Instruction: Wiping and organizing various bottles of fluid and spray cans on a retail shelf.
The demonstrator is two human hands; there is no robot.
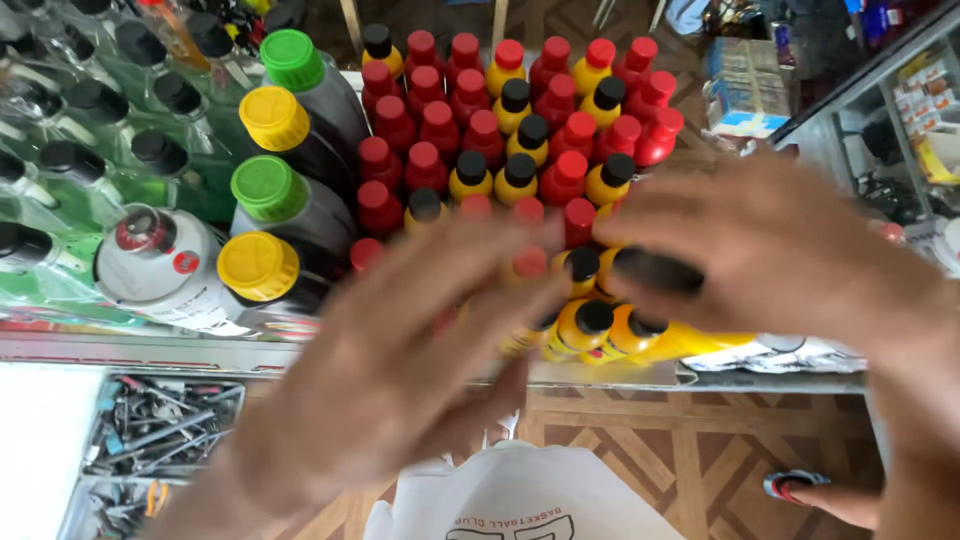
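From the head camera I look straight down on a table (400, 352) packed with bottles. My left hand (400, 370) comes in from the lower left, forearm angled up toward the middle, palm down, fingers (500, 265) stretched out and a little apart over the small bottles. It is blurred, so I cannot tell whether the fingertips touch the caps beneath them. My right hand (770, 250) enters from the right edge, wrist bent, palm down, its fingers (650, 270) pointing left and lying close together. They seem to rest across a black cap (660, 272) of a yellow bottle, yet the blur hides whether they clamp it. The two hands nearly meet over the front rows.

The small red bottles (480, 130) and yellow bottles (600, 325) stand in tight rows at the middle of the table, the front yellow ones just under my hands. To the left stand large dark bottles (300, 200) with green and yellow caps, a grey can (160, 260) beside them, and clear green bottles (90, 150) beyond. A tray of tools (160, 420) sits low on the left, above a wood-patterned floor (680, 450).
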